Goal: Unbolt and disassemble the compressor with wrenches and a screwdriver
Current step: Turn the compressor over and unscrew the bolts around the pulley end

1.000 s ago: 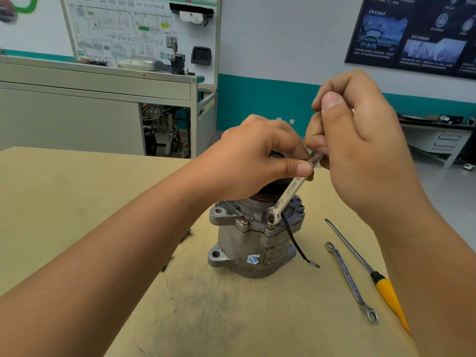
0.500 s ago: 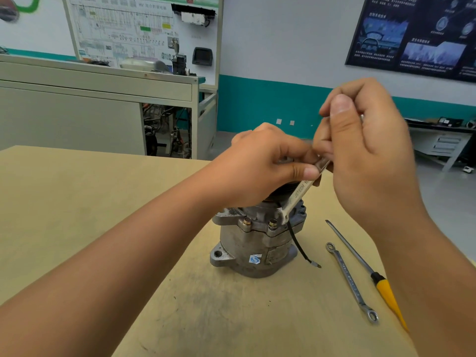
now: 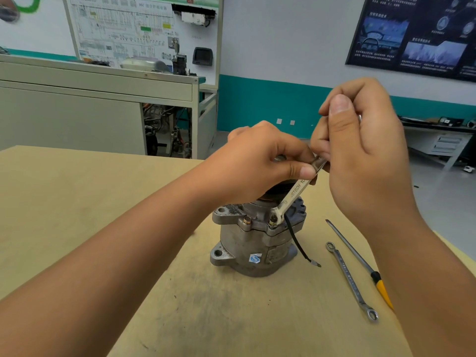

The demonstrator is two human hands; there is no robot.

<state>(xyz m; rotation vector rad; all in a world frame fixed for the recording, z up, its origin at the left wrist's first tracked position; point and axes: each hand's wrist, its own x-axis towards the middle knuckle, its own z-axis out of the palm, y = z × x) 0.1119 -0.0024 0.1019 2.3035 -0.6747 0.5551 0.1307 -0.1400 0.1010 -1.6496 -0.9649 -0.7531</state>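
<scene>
A grey metal compressor [image 3: 253, 243] stands upright on the tan table [image 3: 77, 202]. A silver 10 mm wrench [image 3: 291, 197] slants down to a bolt [image 3: 273, 222] on the compressor's upper flange, its ring end on the bolt head. My left hand [image 3: 260, 163] rests over the compressor's top and pinches the wrench shaft with thumb and forefinger. My right hand [image 3: 360, 150] is closed around the wrench's upper end. A second bolt [image 3: 247, 220] stands free to the left. A black wire [image 3: 298, 243] hangs off the compressor's right side.
A second silver wrench [image 3: 351, 280] and a screwdriver [image 3: 360, 264] with a yellow handle lie on the table right of the compressor, under my right forearm. A grey training bench [image 3: 98, 99] and a wiring board [image 3: 139, 29] stand behind the table.
The wrench's ring end came off the bolt half a second ago and now sits on it again. Both hands shifted slightly with it.
</scene>
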